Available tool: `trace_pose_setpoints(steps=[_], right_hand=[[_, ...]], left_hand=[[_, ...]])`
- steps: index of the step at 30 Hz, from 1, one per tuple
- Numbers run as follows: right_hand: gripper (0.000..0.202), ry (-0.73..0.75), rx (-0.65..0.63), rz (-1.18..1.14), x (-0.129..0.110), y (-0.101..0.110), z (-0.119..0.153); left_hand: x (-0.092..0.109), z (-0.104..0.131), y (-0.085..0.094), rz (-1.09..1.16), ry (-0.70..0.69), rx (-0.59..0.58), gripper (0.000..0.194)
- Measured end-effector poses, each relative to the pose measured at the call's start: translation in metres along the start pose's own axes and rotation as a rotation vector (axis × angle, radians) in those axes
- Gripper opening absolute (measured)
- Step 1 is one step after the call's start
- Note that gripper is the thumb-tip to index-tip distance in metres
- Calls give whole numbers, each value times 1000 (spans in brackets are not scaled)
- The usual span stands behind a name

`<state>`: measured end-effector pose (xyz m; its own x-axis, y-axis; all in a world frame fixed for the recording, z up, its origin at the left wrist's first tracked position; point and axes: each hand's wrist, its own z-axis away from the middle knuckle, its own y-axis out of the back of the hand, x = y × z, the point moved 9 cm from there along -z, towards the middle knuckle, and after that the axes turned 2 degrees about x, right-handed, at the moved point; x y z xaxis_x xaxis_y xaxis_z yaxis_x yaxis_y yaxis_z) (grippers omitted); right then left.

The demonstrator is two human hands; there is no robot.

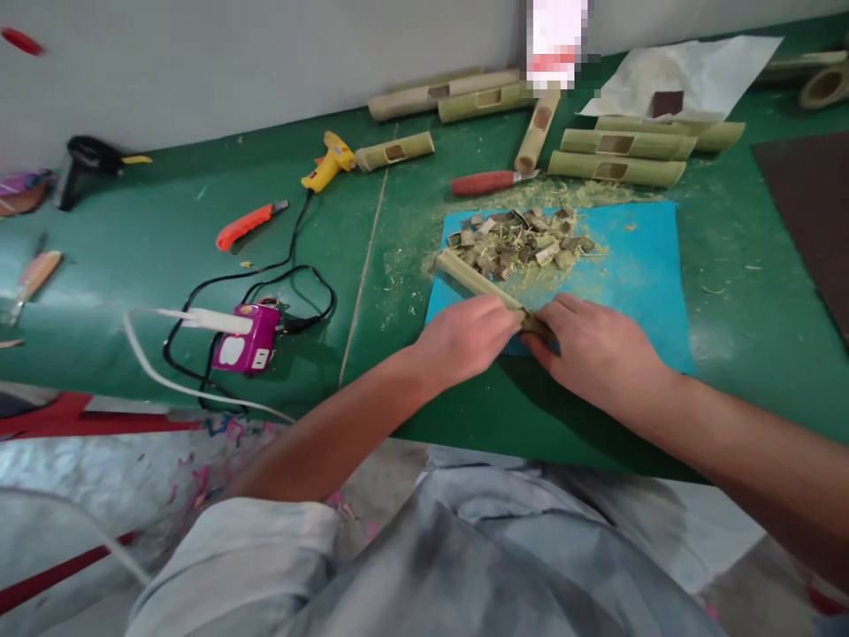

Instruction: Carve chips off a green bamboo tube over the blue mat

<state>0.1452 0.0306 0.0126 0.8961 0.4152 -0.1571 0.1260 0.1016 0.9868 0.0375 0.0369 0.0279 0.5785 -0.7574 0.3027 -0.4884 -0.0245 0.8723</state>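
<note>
A bamboo tube point(481, 280) lies slantwise over the near left part of a blue mat point(653, 283). My left hand point(464, 341) is closed on its middle, fingers pressed together. At the tube's near right end my right hand point(593, 345) grips it, thumb below and fingers over the top. Between the two hands there is a small dark spot on the bamboo, too small to make out. Just beyond the tube, a heap of bamboo chips and shavings point(523, 243) covers the upper part of the mat.
Beyond the mat lie a red-handled knife point(484, 182) and several notched bamboo tubes point(616, 168). To the left are a yellow glue gun point(328, 164), an orange cutter point(245, 226) and a purple power adapter point(247, 339) with cords. A dark board point(813, 203) is at right.
</note>
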Motion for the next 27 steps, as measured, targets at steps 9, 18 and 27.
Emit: trace_pose_setpoints(steps=[9,18,27], right_hand=[[20,26,57,-70,5,9,1],[22,22,75,-107,2,7,2],[24,41,62,-82,-2,7,2]], left_hand=[[-59,6,30,34,282,195,13],[-55,6,27,23,254,251,11],[-40,4,21,-69,177,182,21]])
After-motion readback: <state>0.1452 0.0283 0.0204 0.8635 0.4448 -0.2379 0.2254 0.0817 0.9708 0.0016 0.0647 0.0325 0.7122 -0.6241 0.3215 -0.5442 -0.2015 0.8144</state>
